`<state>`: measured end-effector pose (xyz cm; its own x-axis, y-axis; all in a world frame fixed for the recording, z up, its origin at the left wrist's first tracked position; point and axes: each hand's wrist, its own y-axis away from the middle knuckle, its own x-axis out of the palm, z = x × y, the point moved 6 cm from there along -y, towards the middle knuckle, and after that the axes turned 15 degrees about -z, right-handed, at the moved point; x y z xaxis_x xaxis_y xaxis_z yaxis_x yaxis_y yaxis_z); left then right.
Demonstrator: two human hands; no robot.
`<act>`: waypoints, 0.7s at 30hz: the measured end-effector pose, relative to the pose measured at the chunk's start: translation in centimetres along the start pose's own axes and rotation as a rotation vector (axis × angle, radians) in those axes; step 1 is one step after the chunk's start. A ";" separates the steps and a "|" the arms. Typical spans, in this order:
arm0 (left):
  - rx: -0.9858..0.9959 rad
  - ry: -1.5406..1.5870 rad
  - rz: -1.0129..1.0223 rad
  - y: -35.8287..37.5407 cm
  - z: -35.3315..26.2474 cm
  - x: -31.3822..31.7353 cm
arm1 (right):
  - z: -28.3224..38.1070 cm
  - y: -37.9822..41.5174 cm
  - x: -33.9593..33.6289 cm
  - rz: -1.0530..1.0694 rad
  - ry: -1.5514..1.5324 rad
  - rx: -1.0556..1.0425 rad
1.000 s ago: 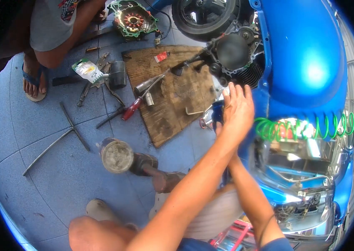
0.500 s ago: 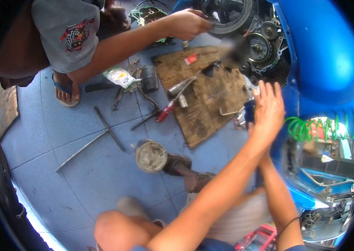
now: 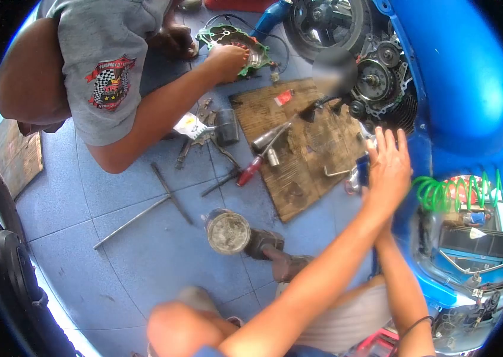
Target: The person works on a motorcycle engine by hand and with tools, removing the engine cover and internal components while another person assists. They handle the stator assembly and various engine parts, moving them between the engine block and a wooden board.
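Observation:
My left hand [image 3: 389, 169] has its fingers stretched out, palm turned down, at the side of the blue scooter body [image 3: 471, 83]. It lies over my right hand, whose forearm [image 3: 403, 279] crosses under the left one. Only a fingertip or so of the right hand shows, so its grip is hidden. Just left of the hands is a small dark blue object [image 3: 361, 169], partly covered; I cannot make out its kind. Above them sits the exposed engine [image 3: 376, 80] with its round clutch and gears. An L-shaped hex key [image 3: 338, 173] lies close by on the cardboard [image 3: 305, 190].
A red-handled screwdriver [image 3: 250, 171], a black mallet [image 3: 226, 127] and a T-handle wrench [image 3: 168, 193] lie about. A dirty can [image 3: 228, 232] stands near my knee. A co-worker's hand [image 3: 228, 62] is on an engine cover [image 3: 254, 56]. A green coiled hose [image 3: 436, 191] hangs right.
The co-worker's arm has drawn back from the wheel to the engine cover. My view has shifted slightly. My hands remain at the same place by the scooter.

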<state>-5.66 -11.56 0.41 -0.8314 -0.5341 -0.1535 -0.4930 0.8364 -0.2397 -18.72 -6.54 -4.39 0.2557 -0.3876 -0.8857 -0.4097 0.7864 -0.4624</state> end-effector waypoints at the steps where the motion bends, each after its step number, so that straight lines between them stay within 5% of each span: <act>1: 0.004 -0.011 -0.048 0.1 0.1 0.1 | 0.1 -0.1 0.0 -0.001 0.002 0.000; 21: -0.090 0.113 -0.019 -1.1 0.7 -1.2 | 1.9 -0.8 -0.6 0.036 0.089 -0.157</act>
<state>-3.97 -11.92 0.18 -0.8428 -0.5367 -0.0395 -0.5256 0.8367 -0.1541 -16.85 -6.02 -3.37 0.1633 -0.4070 -0.8987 -0.5503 0.7185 -0.4254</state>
